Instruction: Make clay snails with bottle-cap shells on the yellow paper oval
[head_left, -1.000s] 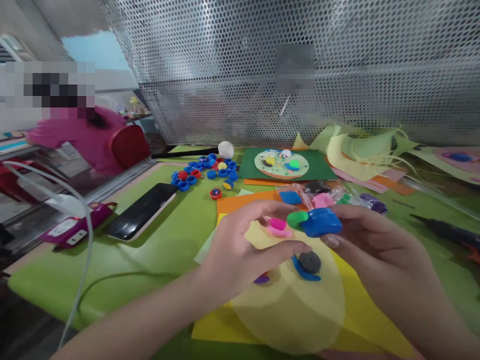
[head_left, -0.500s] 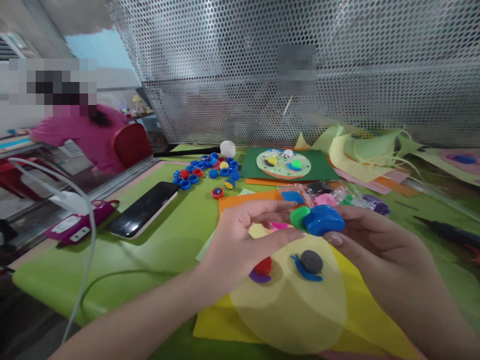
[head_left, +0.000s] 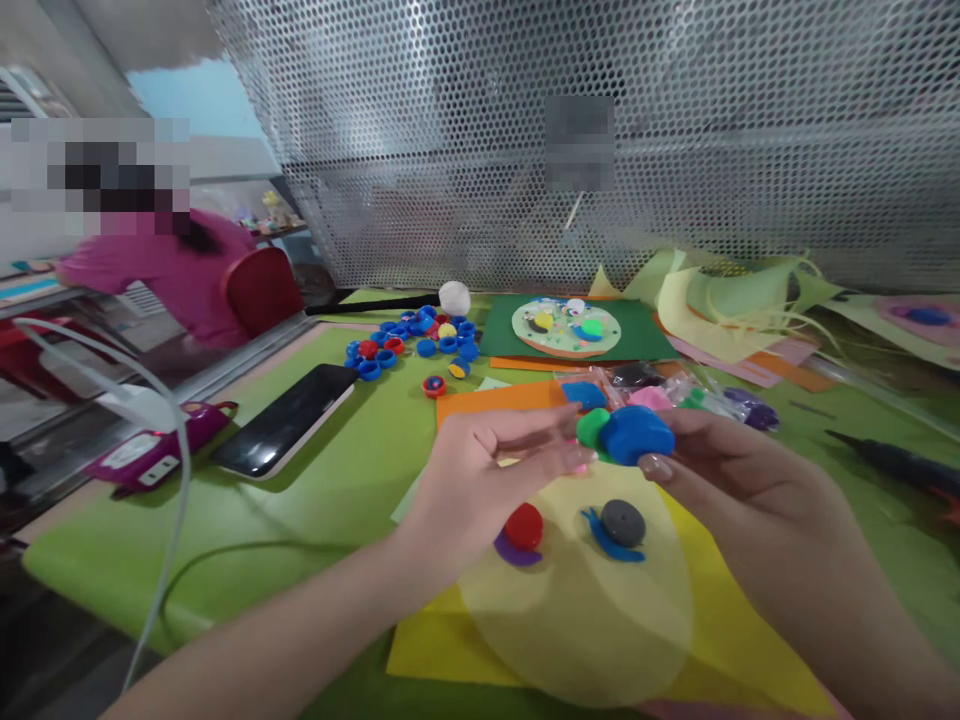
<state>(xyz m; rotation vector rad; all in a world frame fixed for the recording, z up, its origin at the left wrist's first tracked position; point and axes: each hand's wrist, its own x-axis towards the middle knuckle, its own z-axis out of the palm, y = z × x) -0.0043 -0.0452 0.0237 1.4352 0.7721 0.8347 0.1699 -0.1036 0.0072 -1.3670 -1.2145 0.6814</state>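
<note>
My right hand pinches a glossy blue rounded lump, which looks like modelling clay, between thumb and fingers. Against its left side sits a green piece of clay. The thumb and fingers of my left hand close on the green piece's left edge; the fingertips are partly hidden. Below both hands lies a pale yellow paper oval on a yellow sheet. Two snail shapes rest on the oval: a red disc on a purple body and a grey disc on a blue body.
Bottle caps in a pile, a phone and a purple power strip are at the left. Behind my hands are bagged clay and a decorated disc. A dark tool lies right. A person in pink sits far left.
Both hands have stayed close together. The blue lump has turned and shifted slightly left with the green piece. More of the red disc now shows beside my left hand.
</note>
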